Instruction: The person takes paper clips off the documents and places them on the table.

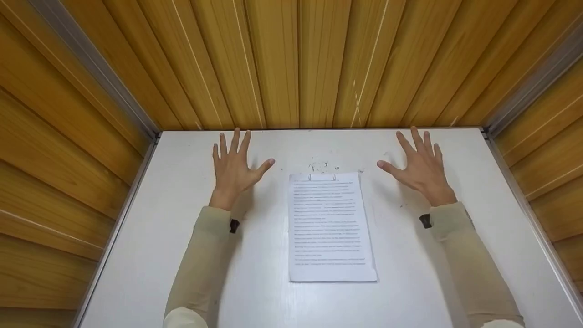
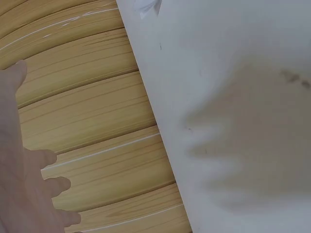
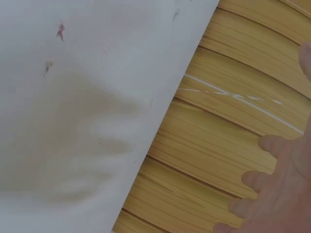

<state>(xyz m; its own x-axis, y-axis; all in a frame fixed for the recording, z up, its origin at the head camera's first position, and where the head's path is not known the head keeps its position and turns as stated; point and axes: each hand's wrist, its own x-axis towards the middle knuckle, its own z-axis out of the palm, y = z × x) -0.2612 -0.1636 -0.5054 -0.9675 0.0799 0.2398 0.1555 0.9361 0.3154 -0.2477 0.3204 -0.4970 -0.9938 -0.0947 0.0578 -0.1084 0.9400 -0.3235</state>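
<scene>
A stapled stack of printed paper (image 1: 330, 225) lies flat in the middle of the white table (image 1: 173, 237), two staples at its top edge. My left hand (image 1: 234, 166) hovers over the table to the paper's upper left, fingers spread and straight, holding nothing. On the other side my right hand (image 1: 419, 166) is spread the same way, to the paper's upper right. Neither hand touches the paper. In the left wrist view the left hand's fingers (image 2: 46, 187) show against the wood wall; the right wrist view shows the right hand's fingers (image 3: 272, 184) and its shadow on the table.
Wood-panelled walls (image 1: 291, 64) close the table in at the back and on both sides, with metal strips in the corners. Small dark specks and scuffs (image 1: 321, 165) mark the table just beyond the paper's top edge.
</scene>
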